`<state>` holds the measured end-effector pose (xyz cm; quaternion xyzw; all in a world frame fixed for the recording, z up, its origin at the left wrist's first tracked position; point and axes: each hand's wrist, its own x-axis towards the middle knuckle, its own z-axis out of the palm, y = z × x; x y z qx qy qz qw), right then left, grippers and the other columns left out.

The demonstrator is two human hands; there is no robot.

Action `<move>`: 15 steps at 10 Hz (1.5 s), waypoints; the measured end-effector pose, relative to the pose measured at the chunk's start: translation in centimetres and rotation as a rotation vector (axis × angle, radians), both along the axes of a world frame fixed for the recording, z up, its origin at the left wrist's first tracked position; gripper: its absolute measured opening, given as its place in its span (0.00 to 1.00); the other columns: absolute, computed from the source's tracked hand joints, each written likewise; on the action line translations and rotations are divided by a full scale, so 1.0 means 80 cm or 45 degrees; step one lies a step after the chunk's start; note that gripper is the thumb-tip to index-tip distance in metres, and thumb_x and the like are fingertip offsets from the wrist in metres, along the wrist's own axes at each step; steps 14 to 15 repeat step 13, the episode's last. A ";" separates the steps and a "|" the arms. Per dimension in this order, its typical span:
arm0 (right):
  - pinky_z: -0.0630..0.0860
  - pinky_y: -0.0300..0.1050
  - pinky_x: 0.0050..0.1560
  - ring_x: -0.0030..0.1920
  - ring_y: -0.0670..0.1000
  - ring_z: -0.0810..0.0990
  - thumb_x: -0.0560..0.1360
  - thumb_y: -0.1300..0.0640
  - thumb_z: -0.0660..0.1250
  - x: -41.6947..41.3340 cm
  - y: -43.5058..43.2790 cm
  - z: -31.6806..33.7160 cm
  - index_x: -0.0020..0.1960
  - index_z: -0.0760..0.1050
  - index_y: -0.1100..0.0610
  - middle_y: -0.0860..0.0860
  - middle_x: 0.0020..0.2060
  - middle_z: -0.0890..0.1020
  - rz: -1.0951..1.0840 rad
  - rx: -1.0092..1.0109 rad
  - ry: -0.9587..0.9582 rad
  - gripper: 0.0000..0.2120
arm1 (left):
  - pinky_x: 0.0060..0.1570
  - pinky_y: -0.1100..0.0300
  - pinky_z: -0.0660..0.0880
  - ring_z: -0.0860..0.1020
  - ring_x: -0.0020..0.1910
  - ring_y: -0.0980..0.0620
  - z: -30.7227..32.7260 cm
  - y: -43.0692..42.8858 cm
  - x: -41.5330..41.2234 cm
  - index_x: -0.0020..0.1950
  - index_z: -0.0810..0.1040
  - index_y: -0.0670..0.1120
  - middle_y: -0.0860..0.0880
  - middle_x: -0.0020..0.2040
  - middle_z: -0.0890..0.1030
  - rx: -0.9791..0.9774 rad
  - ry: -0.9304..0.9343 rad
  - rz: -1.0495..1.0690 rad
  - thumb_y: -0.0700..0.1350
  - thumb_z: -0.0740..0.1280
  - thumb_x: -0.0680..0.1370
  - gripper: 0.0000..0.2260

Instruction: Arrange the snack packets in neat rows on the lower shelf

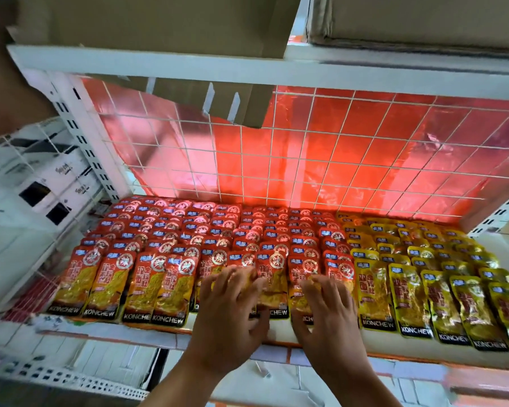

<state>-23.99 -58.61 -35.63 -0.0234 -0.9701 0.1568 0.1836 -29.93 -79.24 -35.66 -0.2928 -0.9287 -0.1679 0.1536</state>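
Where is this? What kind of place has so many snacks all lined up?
Most likely a shop, or its stockroom. Many identical red snack packets and yellow ones lie in rows on a white metal shelf with a wire grid back, and cardboard boxes are stored above.

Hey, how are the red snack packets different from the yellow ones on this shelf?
Colour: the red packets are red-orange, the yellow packets gold. Place: red packets fill the left and middle of the shelf, yellow packets the right. Touch: the left hand and right hand rest on front-row red packets; neither touches yellow packets. Both show KONCHEW print in overlapped rows.
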 end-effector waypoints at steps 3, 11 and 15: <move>0.76 0.61 0.58 0.59 0.60 0.73 0.72 0.51 0.74 -0.005 -0.007 -0.017 0.62 0.77 0.55 0.53 0.59 0.75 0.064 0.037 0.016 0.20 | 0.64 0.41 0.68 0.75 0.66 0.42 -0.003 -0.104 -0.022 0.65 0.82 0.49 0.47 0.64 0.79 0.004 0.117 0.314 0.58 0.68 0.76 0.21; 0.76 0.60 0.56 0.57 0.62 0.74 0.72 0.49 0.65 -0.001 -0.025 -0.011 0.59 0.79 0.56 0.55 0.58 0.76 -0.127 0.141 0.130 0.19 | 0.64 0.43 0.69 0.73 0.64 0.45 -0.011 -0.129 -0.025 0.62 0.80 0.52 0.50 0.62 0.77 0.088 0.008 0.250 0.55 0.65 0.76 0.17; 0.76 0.54 0.54 0.57 0.59 0.75 0.73 0.50 0.69 0.019 0.007 0.000 0.62 0.78 0.55 0.53 0.57 0.77 -0.149 0.026 0.115 0.19 | 0.61 0.43 0.69 0.74 0.63 0.43 -0.007 -0.124 -0.022 0.61 0.80 0.51 0.48 0.61 0.79 0.030 0.041 0.342 0.55 0.63 0.76 0.17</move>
